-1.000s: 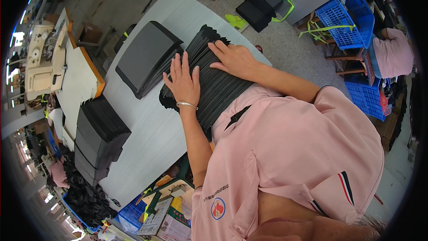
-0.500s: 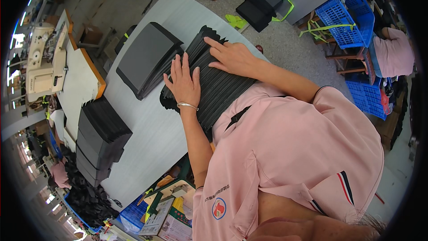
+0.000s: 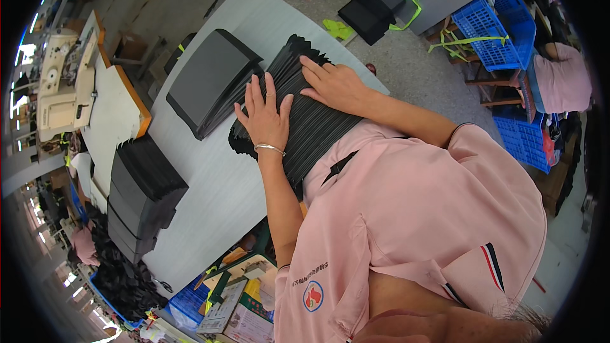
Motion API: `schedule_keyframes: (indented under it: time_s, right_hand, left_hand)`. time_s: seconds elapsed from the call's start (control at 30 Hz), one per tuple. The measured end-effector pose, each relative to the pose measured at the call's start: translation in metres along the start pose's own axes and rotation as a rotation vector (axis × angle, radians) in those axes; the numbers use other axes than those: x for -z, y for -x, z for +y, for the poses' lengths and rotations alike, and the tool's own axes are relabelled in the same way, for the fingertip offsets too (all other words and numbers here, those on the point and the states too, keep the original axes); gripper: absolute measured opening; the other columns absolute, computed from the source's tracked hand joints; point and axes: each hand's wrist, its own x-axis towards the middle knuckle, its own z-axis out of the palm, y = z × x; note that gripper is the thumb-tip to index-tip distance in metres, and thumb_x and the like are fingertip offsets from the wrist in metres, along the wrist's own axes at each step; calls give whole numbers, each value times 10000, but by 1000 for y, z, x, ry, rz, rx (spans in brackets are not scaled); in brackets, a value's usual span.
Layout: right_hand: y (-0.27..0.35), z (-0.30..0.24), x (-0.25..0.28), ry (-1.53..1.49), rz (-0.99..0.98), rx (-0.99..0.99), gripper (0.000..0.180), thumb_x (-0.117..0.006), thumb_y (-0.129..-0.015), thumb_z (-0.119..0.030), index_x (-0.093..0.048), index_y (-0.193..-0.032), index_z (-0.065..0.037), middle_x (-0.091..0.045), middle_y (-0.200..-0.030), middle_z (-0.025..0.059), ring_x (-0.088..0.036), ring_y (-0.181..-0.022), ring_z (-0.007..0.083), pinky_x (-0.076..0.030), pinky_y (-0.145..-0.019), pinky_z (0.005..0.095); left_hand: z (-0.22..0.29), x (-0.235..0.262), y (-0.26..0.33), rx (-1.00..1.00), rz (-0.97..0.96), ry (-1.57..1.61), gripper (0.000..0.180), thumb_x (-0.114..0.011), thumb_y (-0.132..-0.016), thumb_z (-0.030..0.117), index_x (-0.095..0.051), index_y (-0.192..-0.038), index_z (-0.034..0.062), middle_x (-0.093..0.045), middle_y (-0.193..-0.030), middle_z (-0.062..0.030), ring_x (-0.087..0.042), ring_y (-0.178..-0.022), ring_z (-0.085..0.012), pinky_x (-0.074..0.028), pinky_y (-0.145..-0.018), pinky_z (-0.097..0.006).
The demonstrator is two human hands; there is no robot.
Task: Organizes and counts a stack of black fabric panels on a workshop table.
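Note:
Right in front of me a thick row of thin black sheets stands on edge, packed face to face, against my body. My left hand lies on the row's left part with its fingers spread and a bangle at the wrist. Across the row's far right part rests my right hand, its fingers stretched over the sheet edges. Neither hand grips a sheet. Just beyond my left fingertips, a fanned stack of dark grey panels lies on the table.
The pale table carries another black stack at its left edge. A sewing machine stands beyond on the left. Blue crates and a seated person are at the right. An open carton sits below the table edge.
My right hand has drawn slightly back and to the right over the sheet edges. The left hand has shifted a little to the right, still flat on the row.

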Motion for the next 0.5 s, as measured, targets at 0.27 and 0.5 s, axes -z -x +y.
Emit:
schedule_keyframes:
  time_s: [0.27,0.5]
  right_hand:
    - [-19,-7,15,-77,-160,-55,685,-686,-889,-453,-496,-1436,-88,-566,-1049,70,-651,-693,195,-516,-546,329]
    - [-16,-4,1,-63,-94,-50,619,-681,-897,-458,-531,-1380,-100,-551,-1041,75,-661,-705,210,-523,-557,341]
  left_hand:
    - [0,0,1,6,-4,-14,658,-499,-1017,537,-369,-1583,229,-360,-1625,-78,-337,-1489,-272,-166,-1194,-589]
    - [0,-1,-3,7,9,12,627,-505,-1025,505,-390,-1573,224,-373,-1617,-78,-352,-1479,-262,-186,-1186,-573]
